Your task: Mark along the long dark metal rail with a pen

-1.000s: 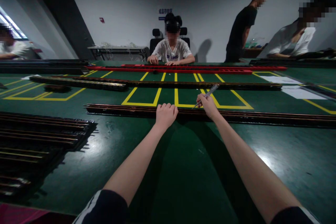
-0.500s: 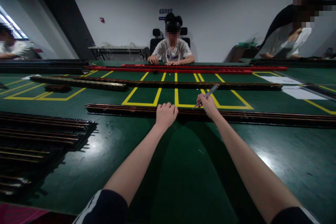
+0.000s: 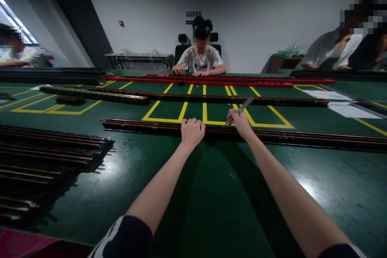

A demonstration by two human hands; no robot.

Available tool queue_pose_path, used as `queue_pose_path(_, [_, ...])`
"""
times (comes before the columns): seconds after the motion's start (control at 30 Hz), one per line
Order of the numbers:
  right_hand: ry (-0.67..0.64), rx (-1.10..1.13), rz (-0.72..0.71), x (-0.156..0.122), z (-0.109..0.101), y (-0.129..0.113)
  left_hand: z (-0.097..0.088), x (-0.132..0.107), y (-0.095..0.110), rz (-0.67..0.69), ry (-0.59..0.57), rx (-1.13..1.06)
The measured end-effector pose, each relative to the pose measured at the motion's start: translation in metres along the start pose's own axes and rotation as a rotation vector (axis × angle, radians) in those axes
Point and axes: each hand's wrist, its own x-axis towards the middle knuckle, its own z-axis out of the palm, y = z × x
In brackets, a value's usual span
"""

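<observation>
A long, thin dark strip bundle with copper-coloured lines (image 3: 290, 137) lies across the green table in front of me. My left hand (image 3: 192, 130) rests on it, fingers bent over its far edge and closed on it. To the right, my right hand (image 3: 239, 121) pinches a slim grey pen-like tool (image 3: 245, 105); its exact kind is unclear. The tool's thin point slants down to the left and meets or nearly meets the strip bundle. Contact there is too small to confirm.
Stacked dark strips (image 3: 54, 149) lie at the left. Another long strip (image 3: 187, 97) crosses behind the yellow tape lines (image 3: 204, 113). Beyond are red trays (image 3: 260, 83) and a seated person (image 3: 201, 58). White papers (image 3: 352, 109) and more people (image 3: 329, 48) are at the right.
The whole view has shifted slightly, the scene moving a little right and down. Both hands hold almost the same places on the strip. At the far right, people have changed position.
</observation>
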Motion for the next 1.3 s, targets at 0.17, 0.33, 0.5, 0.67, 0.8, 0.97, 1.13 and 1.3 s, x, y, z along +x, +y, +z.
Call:
queue_pose_path(0.17, [-0.019,-0.12,-0.031,-0.005,0.003,-0.005,0.0,0.0,-0.002,-0.023,0.02,0.001])
queue_pose_path(0.33, [-0.099,-0.168,-0.035,-0.006,0.009,-0.003,-0.006,0.0,-0.009,-0.111,0.036,0.018])
queue_pose_path(0.5, [-0.142,-0.185,-0.063,-0.005,0.014,-0.003,-0.009,0.0,-0.017,-0.133,0.058,0.022])
queue_pose_path(0.67, [-0.138,-0.195,-0.091,-0.006,0.013,-0.002,-0.009,-0.002,-0.018,-0.108,0.039,0.043])
queue_pose_path(0.8, [-0.131,-0.194,-0.116,-0.004,0.014,0.001,-0.008,-0.004,-0.01,0.015,0.068,0.085])
queue_pose_path(0.97, [-0.081,-0.182,-0.161,-0.003,0.015,0.001,-0.005,-0.007,0.003,0.152,0.049,0.127])
queue_pose_path(1.13, [-0.027,-0.138,-0.142,-0.003,0.009,-0.001,0.0,-0.007,0.003,0.187,-0.015,0.11])
queue_pose_path(1.3, [-0.032,-0.102,-0.098,-0.002,0.005,0.002,-0.001,-0.007,0.002,0.189,-0.037,0.112])
